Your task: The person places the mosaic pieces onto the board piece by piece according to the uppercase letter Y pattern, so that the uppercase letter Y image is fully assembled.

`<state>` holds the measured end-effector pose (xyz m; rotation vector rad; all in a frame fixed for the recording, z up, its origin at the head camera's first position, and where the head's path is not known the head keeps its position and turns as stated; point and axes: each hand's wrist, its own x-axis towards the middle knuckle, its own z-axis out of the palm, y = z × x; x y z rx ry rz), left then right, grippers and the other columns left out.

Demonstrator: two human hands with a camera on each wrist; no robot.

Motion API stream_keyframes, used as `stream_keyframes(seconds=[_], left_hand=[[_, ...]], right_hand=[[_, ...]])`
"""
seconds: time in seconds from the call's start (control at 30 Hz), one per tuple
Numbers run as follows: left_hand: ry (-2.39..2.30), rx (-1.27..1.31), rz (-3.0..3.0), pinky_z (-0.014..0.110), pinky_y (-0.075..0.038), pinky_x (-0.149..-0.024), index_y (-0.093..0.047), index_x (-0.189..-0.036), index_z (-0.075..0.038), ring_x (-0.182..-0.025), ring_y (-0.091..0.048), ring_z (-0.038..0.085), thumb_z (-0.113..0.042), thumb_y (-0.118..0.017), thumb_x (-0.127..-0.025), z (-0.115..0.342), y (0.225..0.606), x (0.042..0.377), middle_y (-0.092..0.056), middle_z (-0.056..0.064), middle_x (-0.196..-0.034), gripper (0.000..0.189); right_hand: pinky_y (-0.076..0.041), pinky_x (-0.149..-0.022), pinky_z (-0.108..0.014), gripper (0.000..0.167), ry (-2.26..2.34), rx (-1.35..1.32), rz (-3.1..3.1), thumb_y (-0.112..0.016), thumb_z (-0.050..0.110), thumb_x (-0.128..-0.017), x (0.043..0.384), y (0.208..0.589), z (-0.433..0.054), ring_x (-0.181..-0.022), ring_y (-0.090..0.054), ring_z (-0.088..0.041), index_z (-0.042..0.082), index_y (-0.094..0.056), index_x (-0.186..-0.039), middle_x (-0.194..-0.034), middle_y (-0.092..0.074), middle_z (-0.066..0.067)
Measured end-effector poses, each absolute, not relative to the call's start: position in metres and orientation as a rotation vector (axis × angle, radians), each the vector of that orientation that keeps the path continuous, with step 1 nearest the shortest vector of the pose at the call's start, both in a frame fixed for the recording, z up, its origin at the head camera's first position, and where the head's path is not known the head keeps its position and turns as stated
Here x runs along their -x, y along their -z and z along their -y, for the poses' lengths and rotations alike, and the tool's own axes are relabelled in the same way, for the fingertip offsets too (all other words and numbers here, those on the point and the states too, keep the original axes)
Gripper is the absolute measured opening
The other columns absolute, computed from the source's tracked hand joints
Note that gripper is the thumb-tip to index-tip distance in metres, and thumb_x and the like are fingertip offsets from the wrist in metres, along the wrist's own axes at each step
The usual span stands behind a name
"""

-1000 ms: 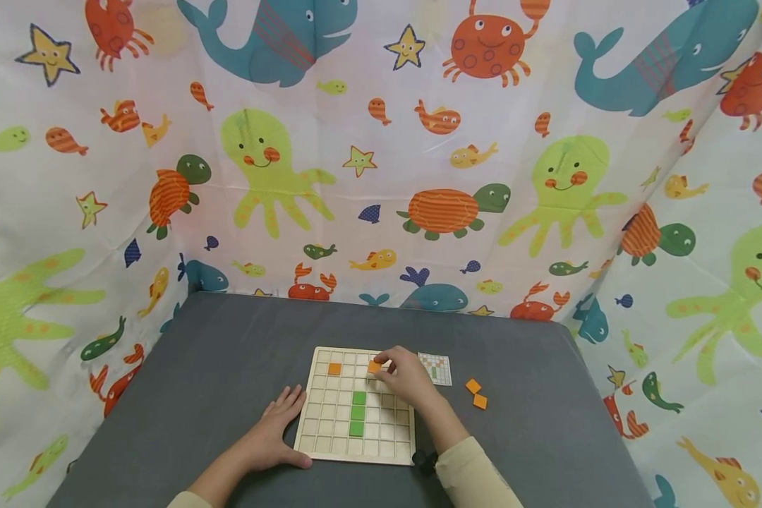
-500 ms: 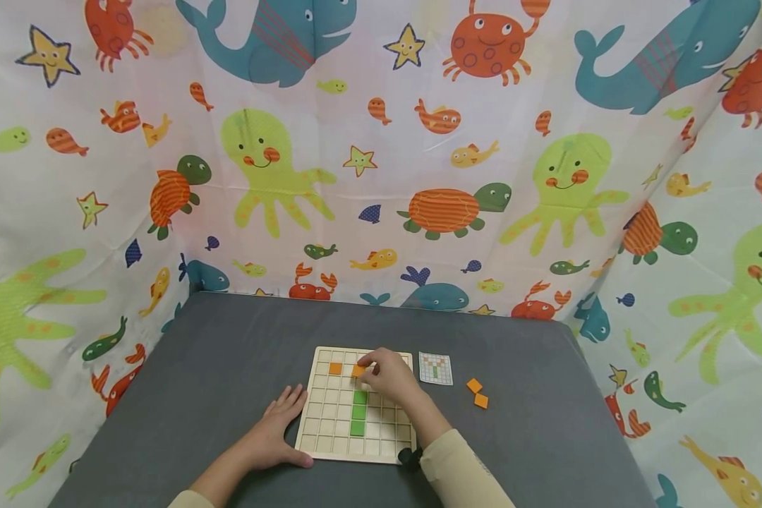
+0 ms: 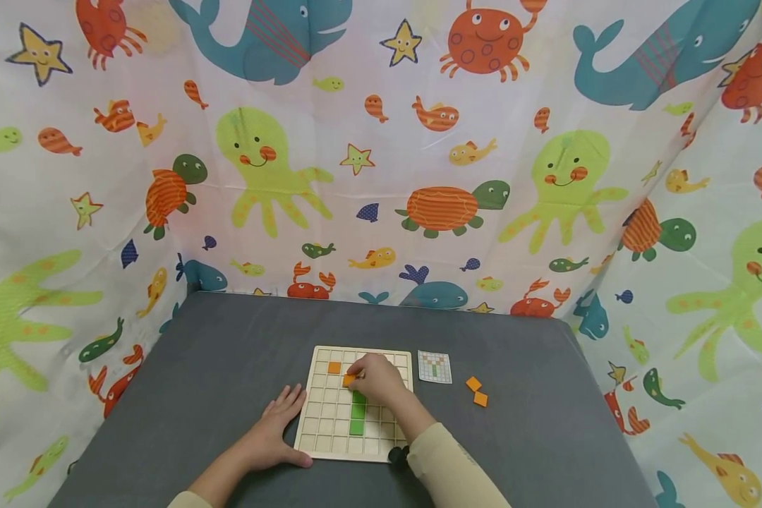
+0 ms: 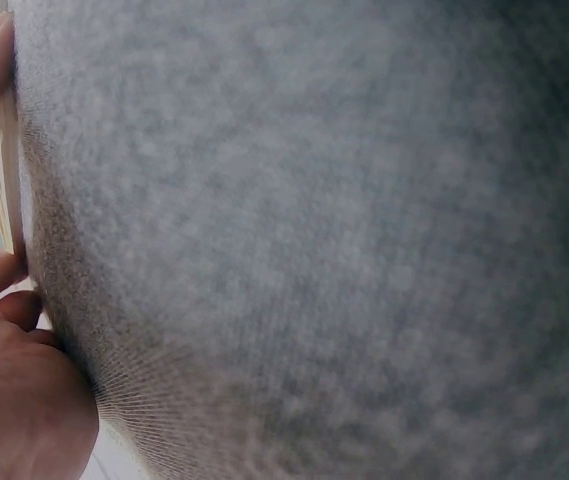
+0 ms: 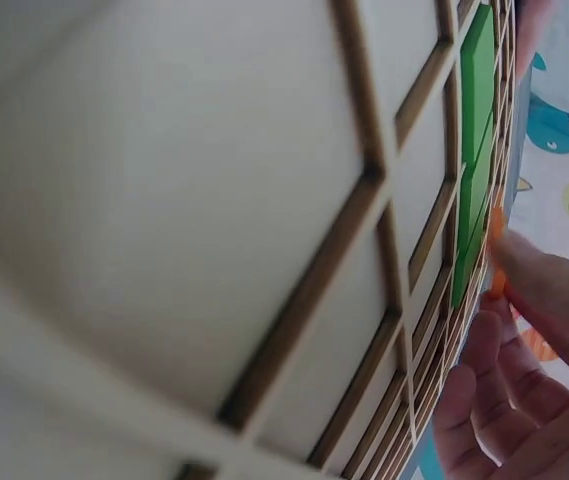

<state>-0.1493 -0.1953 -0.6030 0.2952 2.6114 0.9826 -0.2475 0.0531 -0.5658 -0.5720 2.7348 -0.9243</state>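
A square wooden grid board (image 3: 330, 443) lies on the grey table in the head view. My right hand (image 3: 381, 381) pinches an orange square tile (image 3: 349, 380) between thumb and fingers, close over the board's upper middle cells. Just below that tile, a column of green tiles (image 3: 358, 416) sits in the grid, its top partly behind the hand. Another orange tile (image 3: 334, 367) lies in a cell up and to the left. My left hand (image 3: 269, 434) rests with spread fingers along the board's left edge, thumb at the lower left corner.
Right of the board lies a small printed pattern card (image 3: 434, 367). Two loose orange tiles (image 3: 477, 392) lie farther right on the grey table (image 3: 533, 423). A black wrist device (image 3: 398, 456) overlaps the board's lower right corner. A sea-animal curtain (image 3: 330, 176) encloses the table's back and sides.
My right hand has moved left and slightly toward me across the board with the orange tile, from the upper right cells to just above the green column. My left hand has stayed put.
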Motion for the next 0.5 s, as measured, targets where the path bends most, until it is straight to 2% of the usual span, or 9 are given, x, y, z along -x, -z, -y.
stream_keyframes(seconds=[0.23,0.5], left_hand=[[-0.975,-0.300,-2.614,0.063,-0.006,-0.122,-0.026,-0.161,-0.009,-0.157,-0.002,0.038,-0.058,-0.092,-0.058,0.195,0.603,0.149,-0.016,0.012,-0.169,0.132],[-0.988,-0.299,-2.606,0.064,-0.006,-0.122,-0.026,-0.160,-0.008,-0.157,-0.002,0.038,-0.057,-0.092,-0.058,0.195,0.602,0.148,-0.016,0.012,-0.169,0.132]], right_hand=[[-0.056,-0.078,-0.034,0.019,0.831,0.582,-2.784,-0.083,0.015,-0.082,0.248,0.568,-0.045,-0.092,-0.068,-0.015,0.016,-0.081,-0.102,-0.100,-0.075,0.003],[-0.055,-0.078,-0.036,0.020,0.790,0.574,-2.776,-0.085,0.016,-0.080,0.247,0.566,-0.038,-0.090,-0.065,-0.014,0.017,-0.079,-0.099,-0.098,-0.070,0.004]])
